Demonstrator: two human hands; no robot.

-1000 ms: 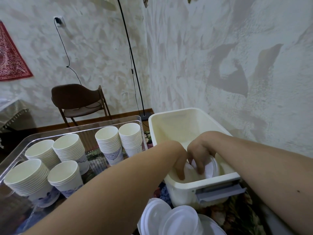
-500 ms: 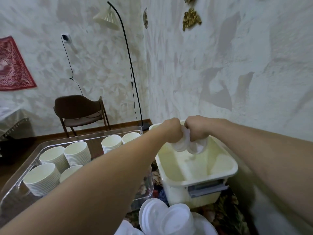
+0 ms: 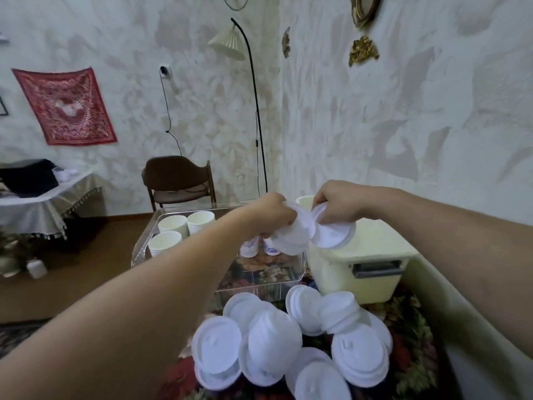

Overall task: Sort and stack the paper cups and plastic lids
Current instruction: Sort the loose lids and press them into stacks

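My left hand grips a small bunch of white plastic lids, held in the air above the gap between the clear tray and the cream bin. My right hand pinches another white lid right beside them, the lids touching. Several loose white lids lie in a heap on the floral tabletop in front of me. Stacks of white paper cups stand in the clear plastic tray to the left, partly hidden by my left forearm.
The cream plastic bin with a grey handle stands at the right against the wall. A brown chair and a floor lamp stand behind the tray. A cloth-covered side table is at the far left.
Both hands have lifted the lids out of the cream bin and carried them up and slightly left. The view has tilted up, showing more of the wall and the lid heap.
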